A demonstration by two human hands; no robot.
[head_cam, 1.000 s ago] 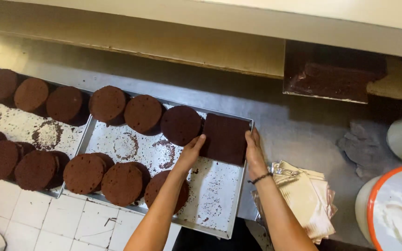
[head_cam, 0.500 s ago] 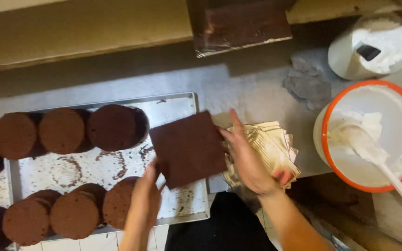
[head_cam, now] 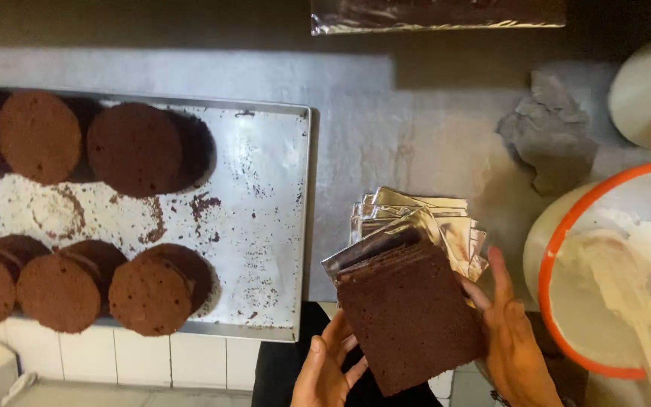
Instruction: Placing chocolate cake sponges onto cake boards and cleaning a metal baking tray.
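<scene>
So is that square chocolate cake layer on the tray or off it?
Off it. The square cake layer is held between the left hand and right hand, right of the tray.

Head view, straight down (close).

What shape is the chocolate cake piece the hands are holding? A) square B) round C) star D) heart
A: the dark chocolate cake layer held between the left hand and the right hand has straight edges and corners, unlike the round cake layers on the baking tray.
</scene>
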